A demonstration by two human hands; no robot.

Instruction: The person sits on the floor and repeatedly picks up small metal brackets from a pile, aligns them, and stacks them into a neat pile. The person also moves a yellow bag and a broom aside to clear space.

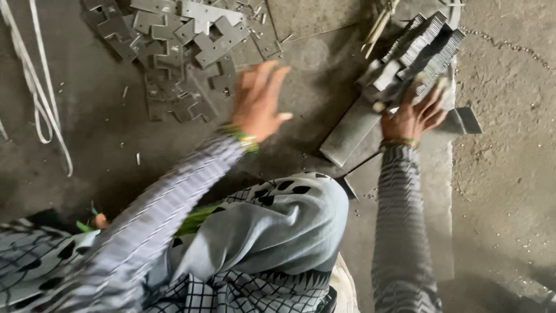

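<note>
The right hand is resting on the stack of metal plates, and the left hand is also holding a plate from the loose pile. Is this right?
Not quite. The head view shows the left hand empty, fingers spread, in the air near the loose pile. The right hand does rest on the stack of plates.

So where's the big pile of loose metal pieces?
In the head view, the loose metal pieces lie scattered on the floor at upper left, just beyond the open left hand.
</note>
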